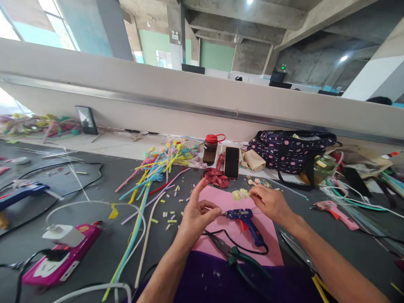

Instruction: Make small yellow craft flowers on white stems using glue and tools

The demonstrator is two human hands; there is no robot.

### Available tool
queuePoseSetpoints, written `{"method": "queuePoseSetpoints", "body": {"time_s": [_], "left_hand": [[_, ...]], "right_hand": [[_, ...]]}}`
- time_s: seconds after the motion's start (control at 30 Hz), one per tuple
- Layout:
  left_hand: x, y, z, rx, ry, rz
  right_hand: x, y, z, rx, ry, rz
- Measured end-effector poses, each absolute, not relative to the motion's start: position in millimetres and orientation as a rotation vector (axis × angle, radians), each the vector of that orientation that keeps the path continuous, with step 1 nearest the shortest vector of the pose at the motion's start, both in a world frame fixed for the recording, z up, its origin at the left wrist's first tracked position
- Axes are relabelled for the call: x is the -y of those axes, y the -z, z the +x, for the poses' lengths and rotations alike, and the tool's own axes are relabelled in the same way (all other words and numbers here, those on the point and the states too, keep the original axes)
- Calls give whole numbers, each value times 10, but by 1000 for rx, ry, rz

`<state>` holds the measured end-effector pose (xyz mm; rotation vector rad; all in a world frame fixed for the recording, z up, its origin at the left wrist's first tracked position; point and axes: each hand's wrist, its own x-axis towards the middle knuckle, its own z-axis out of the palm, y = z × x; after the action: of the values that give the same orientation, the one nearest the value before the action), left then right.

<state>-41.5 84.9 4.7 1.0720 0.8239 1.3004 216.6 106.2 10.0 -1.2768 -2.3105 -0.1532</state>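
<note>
My right hand (270, 203) pinches a small pale yellow-green fuzzy piece (240, 194) over the far edge of a pink sheet (235, 233). My left hand (198, 212) hovers over the sheet's left side, index finger raised and thumb meeting the other fingertips; whether anything sits in them I cannot make out. A blue hot glue gun (245, 219) lies on the sheet between both hands, nozzle toward my left hand. Green-handled pliers (233, 254) lie at the sheet's near edge.
A pile of coloured pipe cleaners (158, 168) spreads to the left, with cut bits scattered nearby. A red ribbon (216, 177), a brown bottle (210, 149), a phone (231, 162) and a dotted bag (288, 153) stand behind. A pink glue gun (334, 209) lies right; a pink device (59, 256) left.
</note>
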Motion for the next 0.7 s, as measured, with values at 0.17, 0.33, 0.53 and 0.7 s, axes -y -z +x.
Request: {"method": "queuePoseSetpoints", "body": {"time_s": [0.17, 0.33, 0.53, 0.7], "left_hand": [[-815, 18, -364, -693, -1136, 1113], [-822, 0, -442, -724, -842, 1190], [-975, -7, -568, -786, -1238, 826], [-1072, -73, -729, -755, -1601, 529]], "right_hand": [[-958, -311, 1760, 2394, -46, -1087], [-1015, -373, 1704, 2380, -71, -1091], [-1121, -346, 2126, 2342, 196, -1266], [-1144, -307, 2537, 2309, 473, -1492]]}}
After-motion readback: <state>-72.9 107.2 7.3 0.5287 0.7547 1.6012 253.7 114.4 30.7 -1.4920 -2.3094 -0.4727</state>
